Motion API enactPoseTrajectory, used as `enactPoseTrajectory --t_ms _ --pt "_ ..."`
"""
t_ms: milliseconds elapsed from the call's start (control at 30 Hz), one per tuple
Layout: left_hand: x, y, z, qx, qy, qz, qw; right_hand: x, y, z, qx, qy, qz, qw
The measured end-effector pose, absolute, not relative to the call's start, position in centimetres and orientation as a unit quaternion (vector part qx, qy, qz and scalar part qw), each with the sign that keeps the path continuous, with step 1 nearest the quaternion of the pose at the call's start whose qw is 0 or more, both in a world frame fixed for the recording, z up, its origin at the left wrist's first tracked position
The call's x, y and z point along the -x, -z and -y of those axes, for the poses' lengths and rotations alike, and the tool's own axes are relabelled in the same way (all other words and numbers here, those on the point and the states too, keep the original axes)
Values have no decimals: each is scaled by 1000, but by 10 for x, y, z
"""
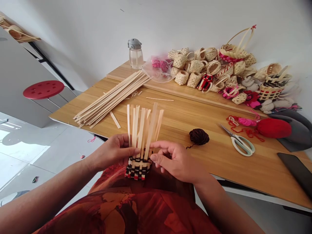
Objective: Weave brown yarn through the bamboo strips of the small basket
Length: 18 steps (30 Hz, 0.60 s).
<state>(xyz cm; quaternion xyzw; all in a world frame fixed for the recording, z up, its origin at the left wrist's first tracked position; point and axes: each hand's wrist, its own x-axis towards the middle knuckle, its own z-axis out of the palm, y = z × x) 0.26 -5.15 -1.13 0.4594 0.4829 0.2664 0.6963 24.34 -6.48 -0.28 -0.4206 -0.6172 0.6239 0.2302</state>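
A small half-woven basket (138, 168) in black, red and natural colour rests on my lap, with pale upright strips (142, 126) fanning up from its rim. My left hand (119, 151) grips its left side, the thumb lying across the strips and the fingers behind them. At the basket's right rim is my right hand (168, 159), its thumb and index finger near the rightmost strips and the other fingers curled. Whether it pinches a strip or yarn is too small to tell. A ball of dark yarn (199, 136) lies on the table to the right.
On the wooden table (170, 120) are a bundle of strips (114, 97), scissors (241, 143), red yarn (274, 127) and a dark flat object (296, 172). Many small baskets (195, 66) and a bottle (136, 55) stand along the back. A red stool (44, 89) is at the left.
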Motion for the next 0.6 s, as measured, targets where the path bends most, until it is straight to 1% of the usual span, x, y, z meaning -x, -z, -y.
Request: enactPoseTrajectory --t_ms 133,367,467,600 --pt "-1 22 54 -413 -332 -437 727 -259 -4 69 410 -603 622 287" --pt "-8 32 55 -393 -357 -393 751 -265 13 65 459 -556 630 288" --pt "-12 33 56 -389 -362 -378 758 -261 20 63 450 -581 610 297" --pt "-13 36 56 -401 -354 -407 740 -256 21 60 430 -632 546 343"
